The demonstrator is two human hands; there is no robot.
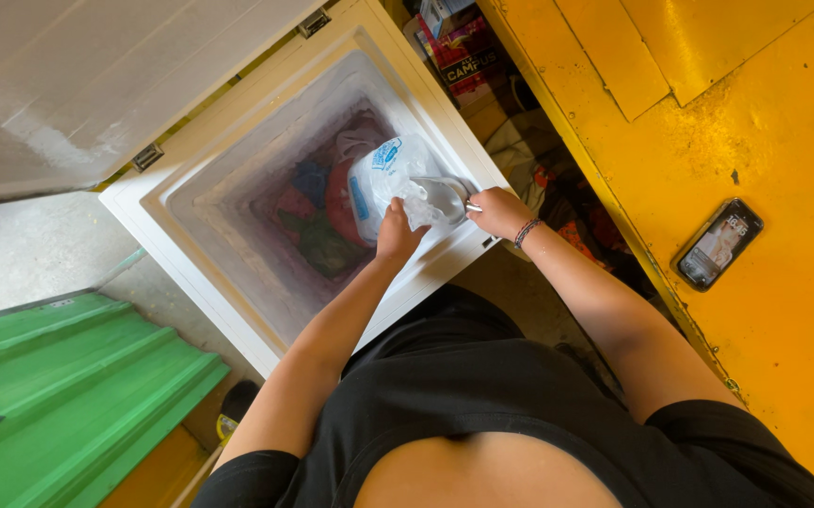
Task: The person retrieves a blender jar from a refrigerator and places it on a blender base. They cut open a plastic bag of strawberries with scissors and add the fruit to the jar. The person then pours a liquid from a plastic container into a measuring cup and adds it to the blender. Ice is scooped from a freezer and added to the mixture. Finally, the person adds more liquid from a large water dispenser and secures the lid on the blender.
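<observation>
A person in a black shirt leans over an open white chest freezer (238, 310), its lid (96, 85) raised at the far left. The left hand (398, 233) is closed in a firm grip on the crumpled neck of a clear plastic bag with blue print (383, 179), which sits inside the freezer near its right wall, on top of the other frozen packs. The right hand (499, 212), with a braided bracelet (526, 231) at the wrist, rests at the freezer's right rim, its fingers curled shut around a pale, thin object beside the bag; what that object is cannot be told. The two hands lie close together, the bag's twisted plastic between them. Below the bag lie red, dark blue and green packs (318, 235) against frosted walls. To the right, a yellow worktop (783, 310) carries a phone (718, 244) lying face up, well apart from the hands. Green corrugated sheeting (68, 395) lies at the near left.
</observation>
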